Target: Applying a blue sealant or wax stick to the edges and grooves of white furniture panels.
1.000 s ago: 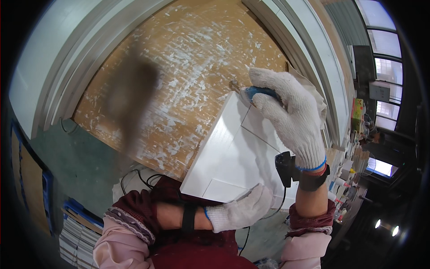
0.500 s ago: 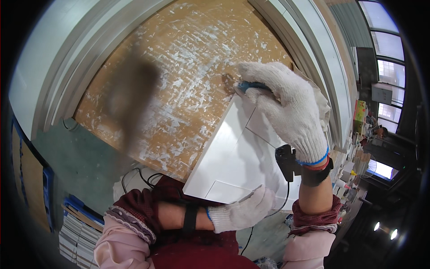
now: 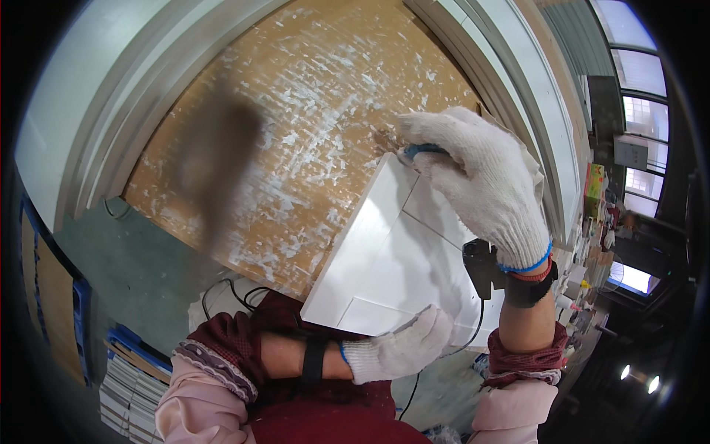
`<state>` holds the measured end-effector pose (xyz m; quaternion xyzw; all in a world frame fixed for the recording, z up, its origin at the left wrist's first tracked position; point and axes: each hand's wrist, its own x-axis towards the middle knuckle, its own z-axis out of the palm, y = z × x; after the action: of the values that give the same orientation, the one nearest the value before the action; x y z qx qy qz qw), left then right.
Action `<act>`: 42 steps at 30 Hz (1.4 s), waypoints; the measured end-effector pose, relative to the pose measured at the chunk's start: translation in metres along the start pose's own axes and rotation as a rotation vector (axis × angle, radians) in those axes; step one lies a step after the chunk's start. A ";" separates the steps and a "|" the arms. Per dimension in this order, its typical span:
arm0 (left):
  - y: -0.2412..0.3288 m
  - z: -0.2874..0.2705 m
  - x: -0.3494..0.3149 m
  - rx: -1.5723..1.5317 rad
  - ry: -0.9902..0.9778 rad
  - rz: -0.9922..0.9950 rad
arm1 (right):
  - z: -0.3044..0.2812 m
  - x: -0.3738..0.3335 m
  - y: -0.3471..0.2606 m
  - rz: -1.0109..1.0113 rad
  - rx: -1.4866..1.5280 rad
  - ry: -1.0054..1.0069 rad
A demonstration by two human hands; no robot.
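Observation:
A white panel [image 3: 362, 274] with thin grooved lines lies at an angle over the near edge of a brown worktop [image 3: 185, 200] strewn with white flakes. My right hand [image 3: 484, 181], in a white knit glove, is closed around a small blue hand tool [image 3: 425, 149] at the panel's far corner. Most of that tool is hidden in the fingers, so its exact kind cannot be told. Along the panel's near edge, my gloved left hand [image 3: 403, 346] grips the panel, fingers together and partly hidden.
White moulded frames [image 3: 96, 111] line the left, with more [image 3: 510, 81] at the right. A black device [image 3: 481, 263] with a cable sits at my right wrist. Stacked white boards [image 3: 133, 396] stand at the lower left. A dark blur covers part of the view.
My right hand with the blue tool has shifted slightly right and nearer along the panel's far corner. My left hand and the panel have barely moved.

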<state>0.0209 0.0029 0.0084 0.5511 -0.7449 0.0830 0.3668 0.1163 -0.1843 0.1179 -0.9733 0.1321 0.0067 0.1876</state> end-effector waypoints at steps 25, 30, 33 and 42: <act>-0.003 -0.005 0.005 -0.023 -0.014 0.002 | 0.002 -0.018 0.012 0.077 0.154 0.138; -0.007 -0.009 0.010 -0.008 -0.017 0.055 | 0.007 -0.008 0.010 -0.015 0.155 0.156; -0.007 -0.010 0.012 -0.007 -0.051 0.065 | 0.013 -0.006 0.006 -0.022 0.097 0.156; -0.003 -0.008 0.016 -0.098 -0.024 -0.047 | -0.019 -0.047 0.030 0.216 0.140 0.099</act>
<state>0.0253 -0.0061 0.0229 0.5509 -0.7391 0.0314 0.3863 0.0622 -0.2056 0.1274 -0.9371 0.2454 -0.0305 0.2463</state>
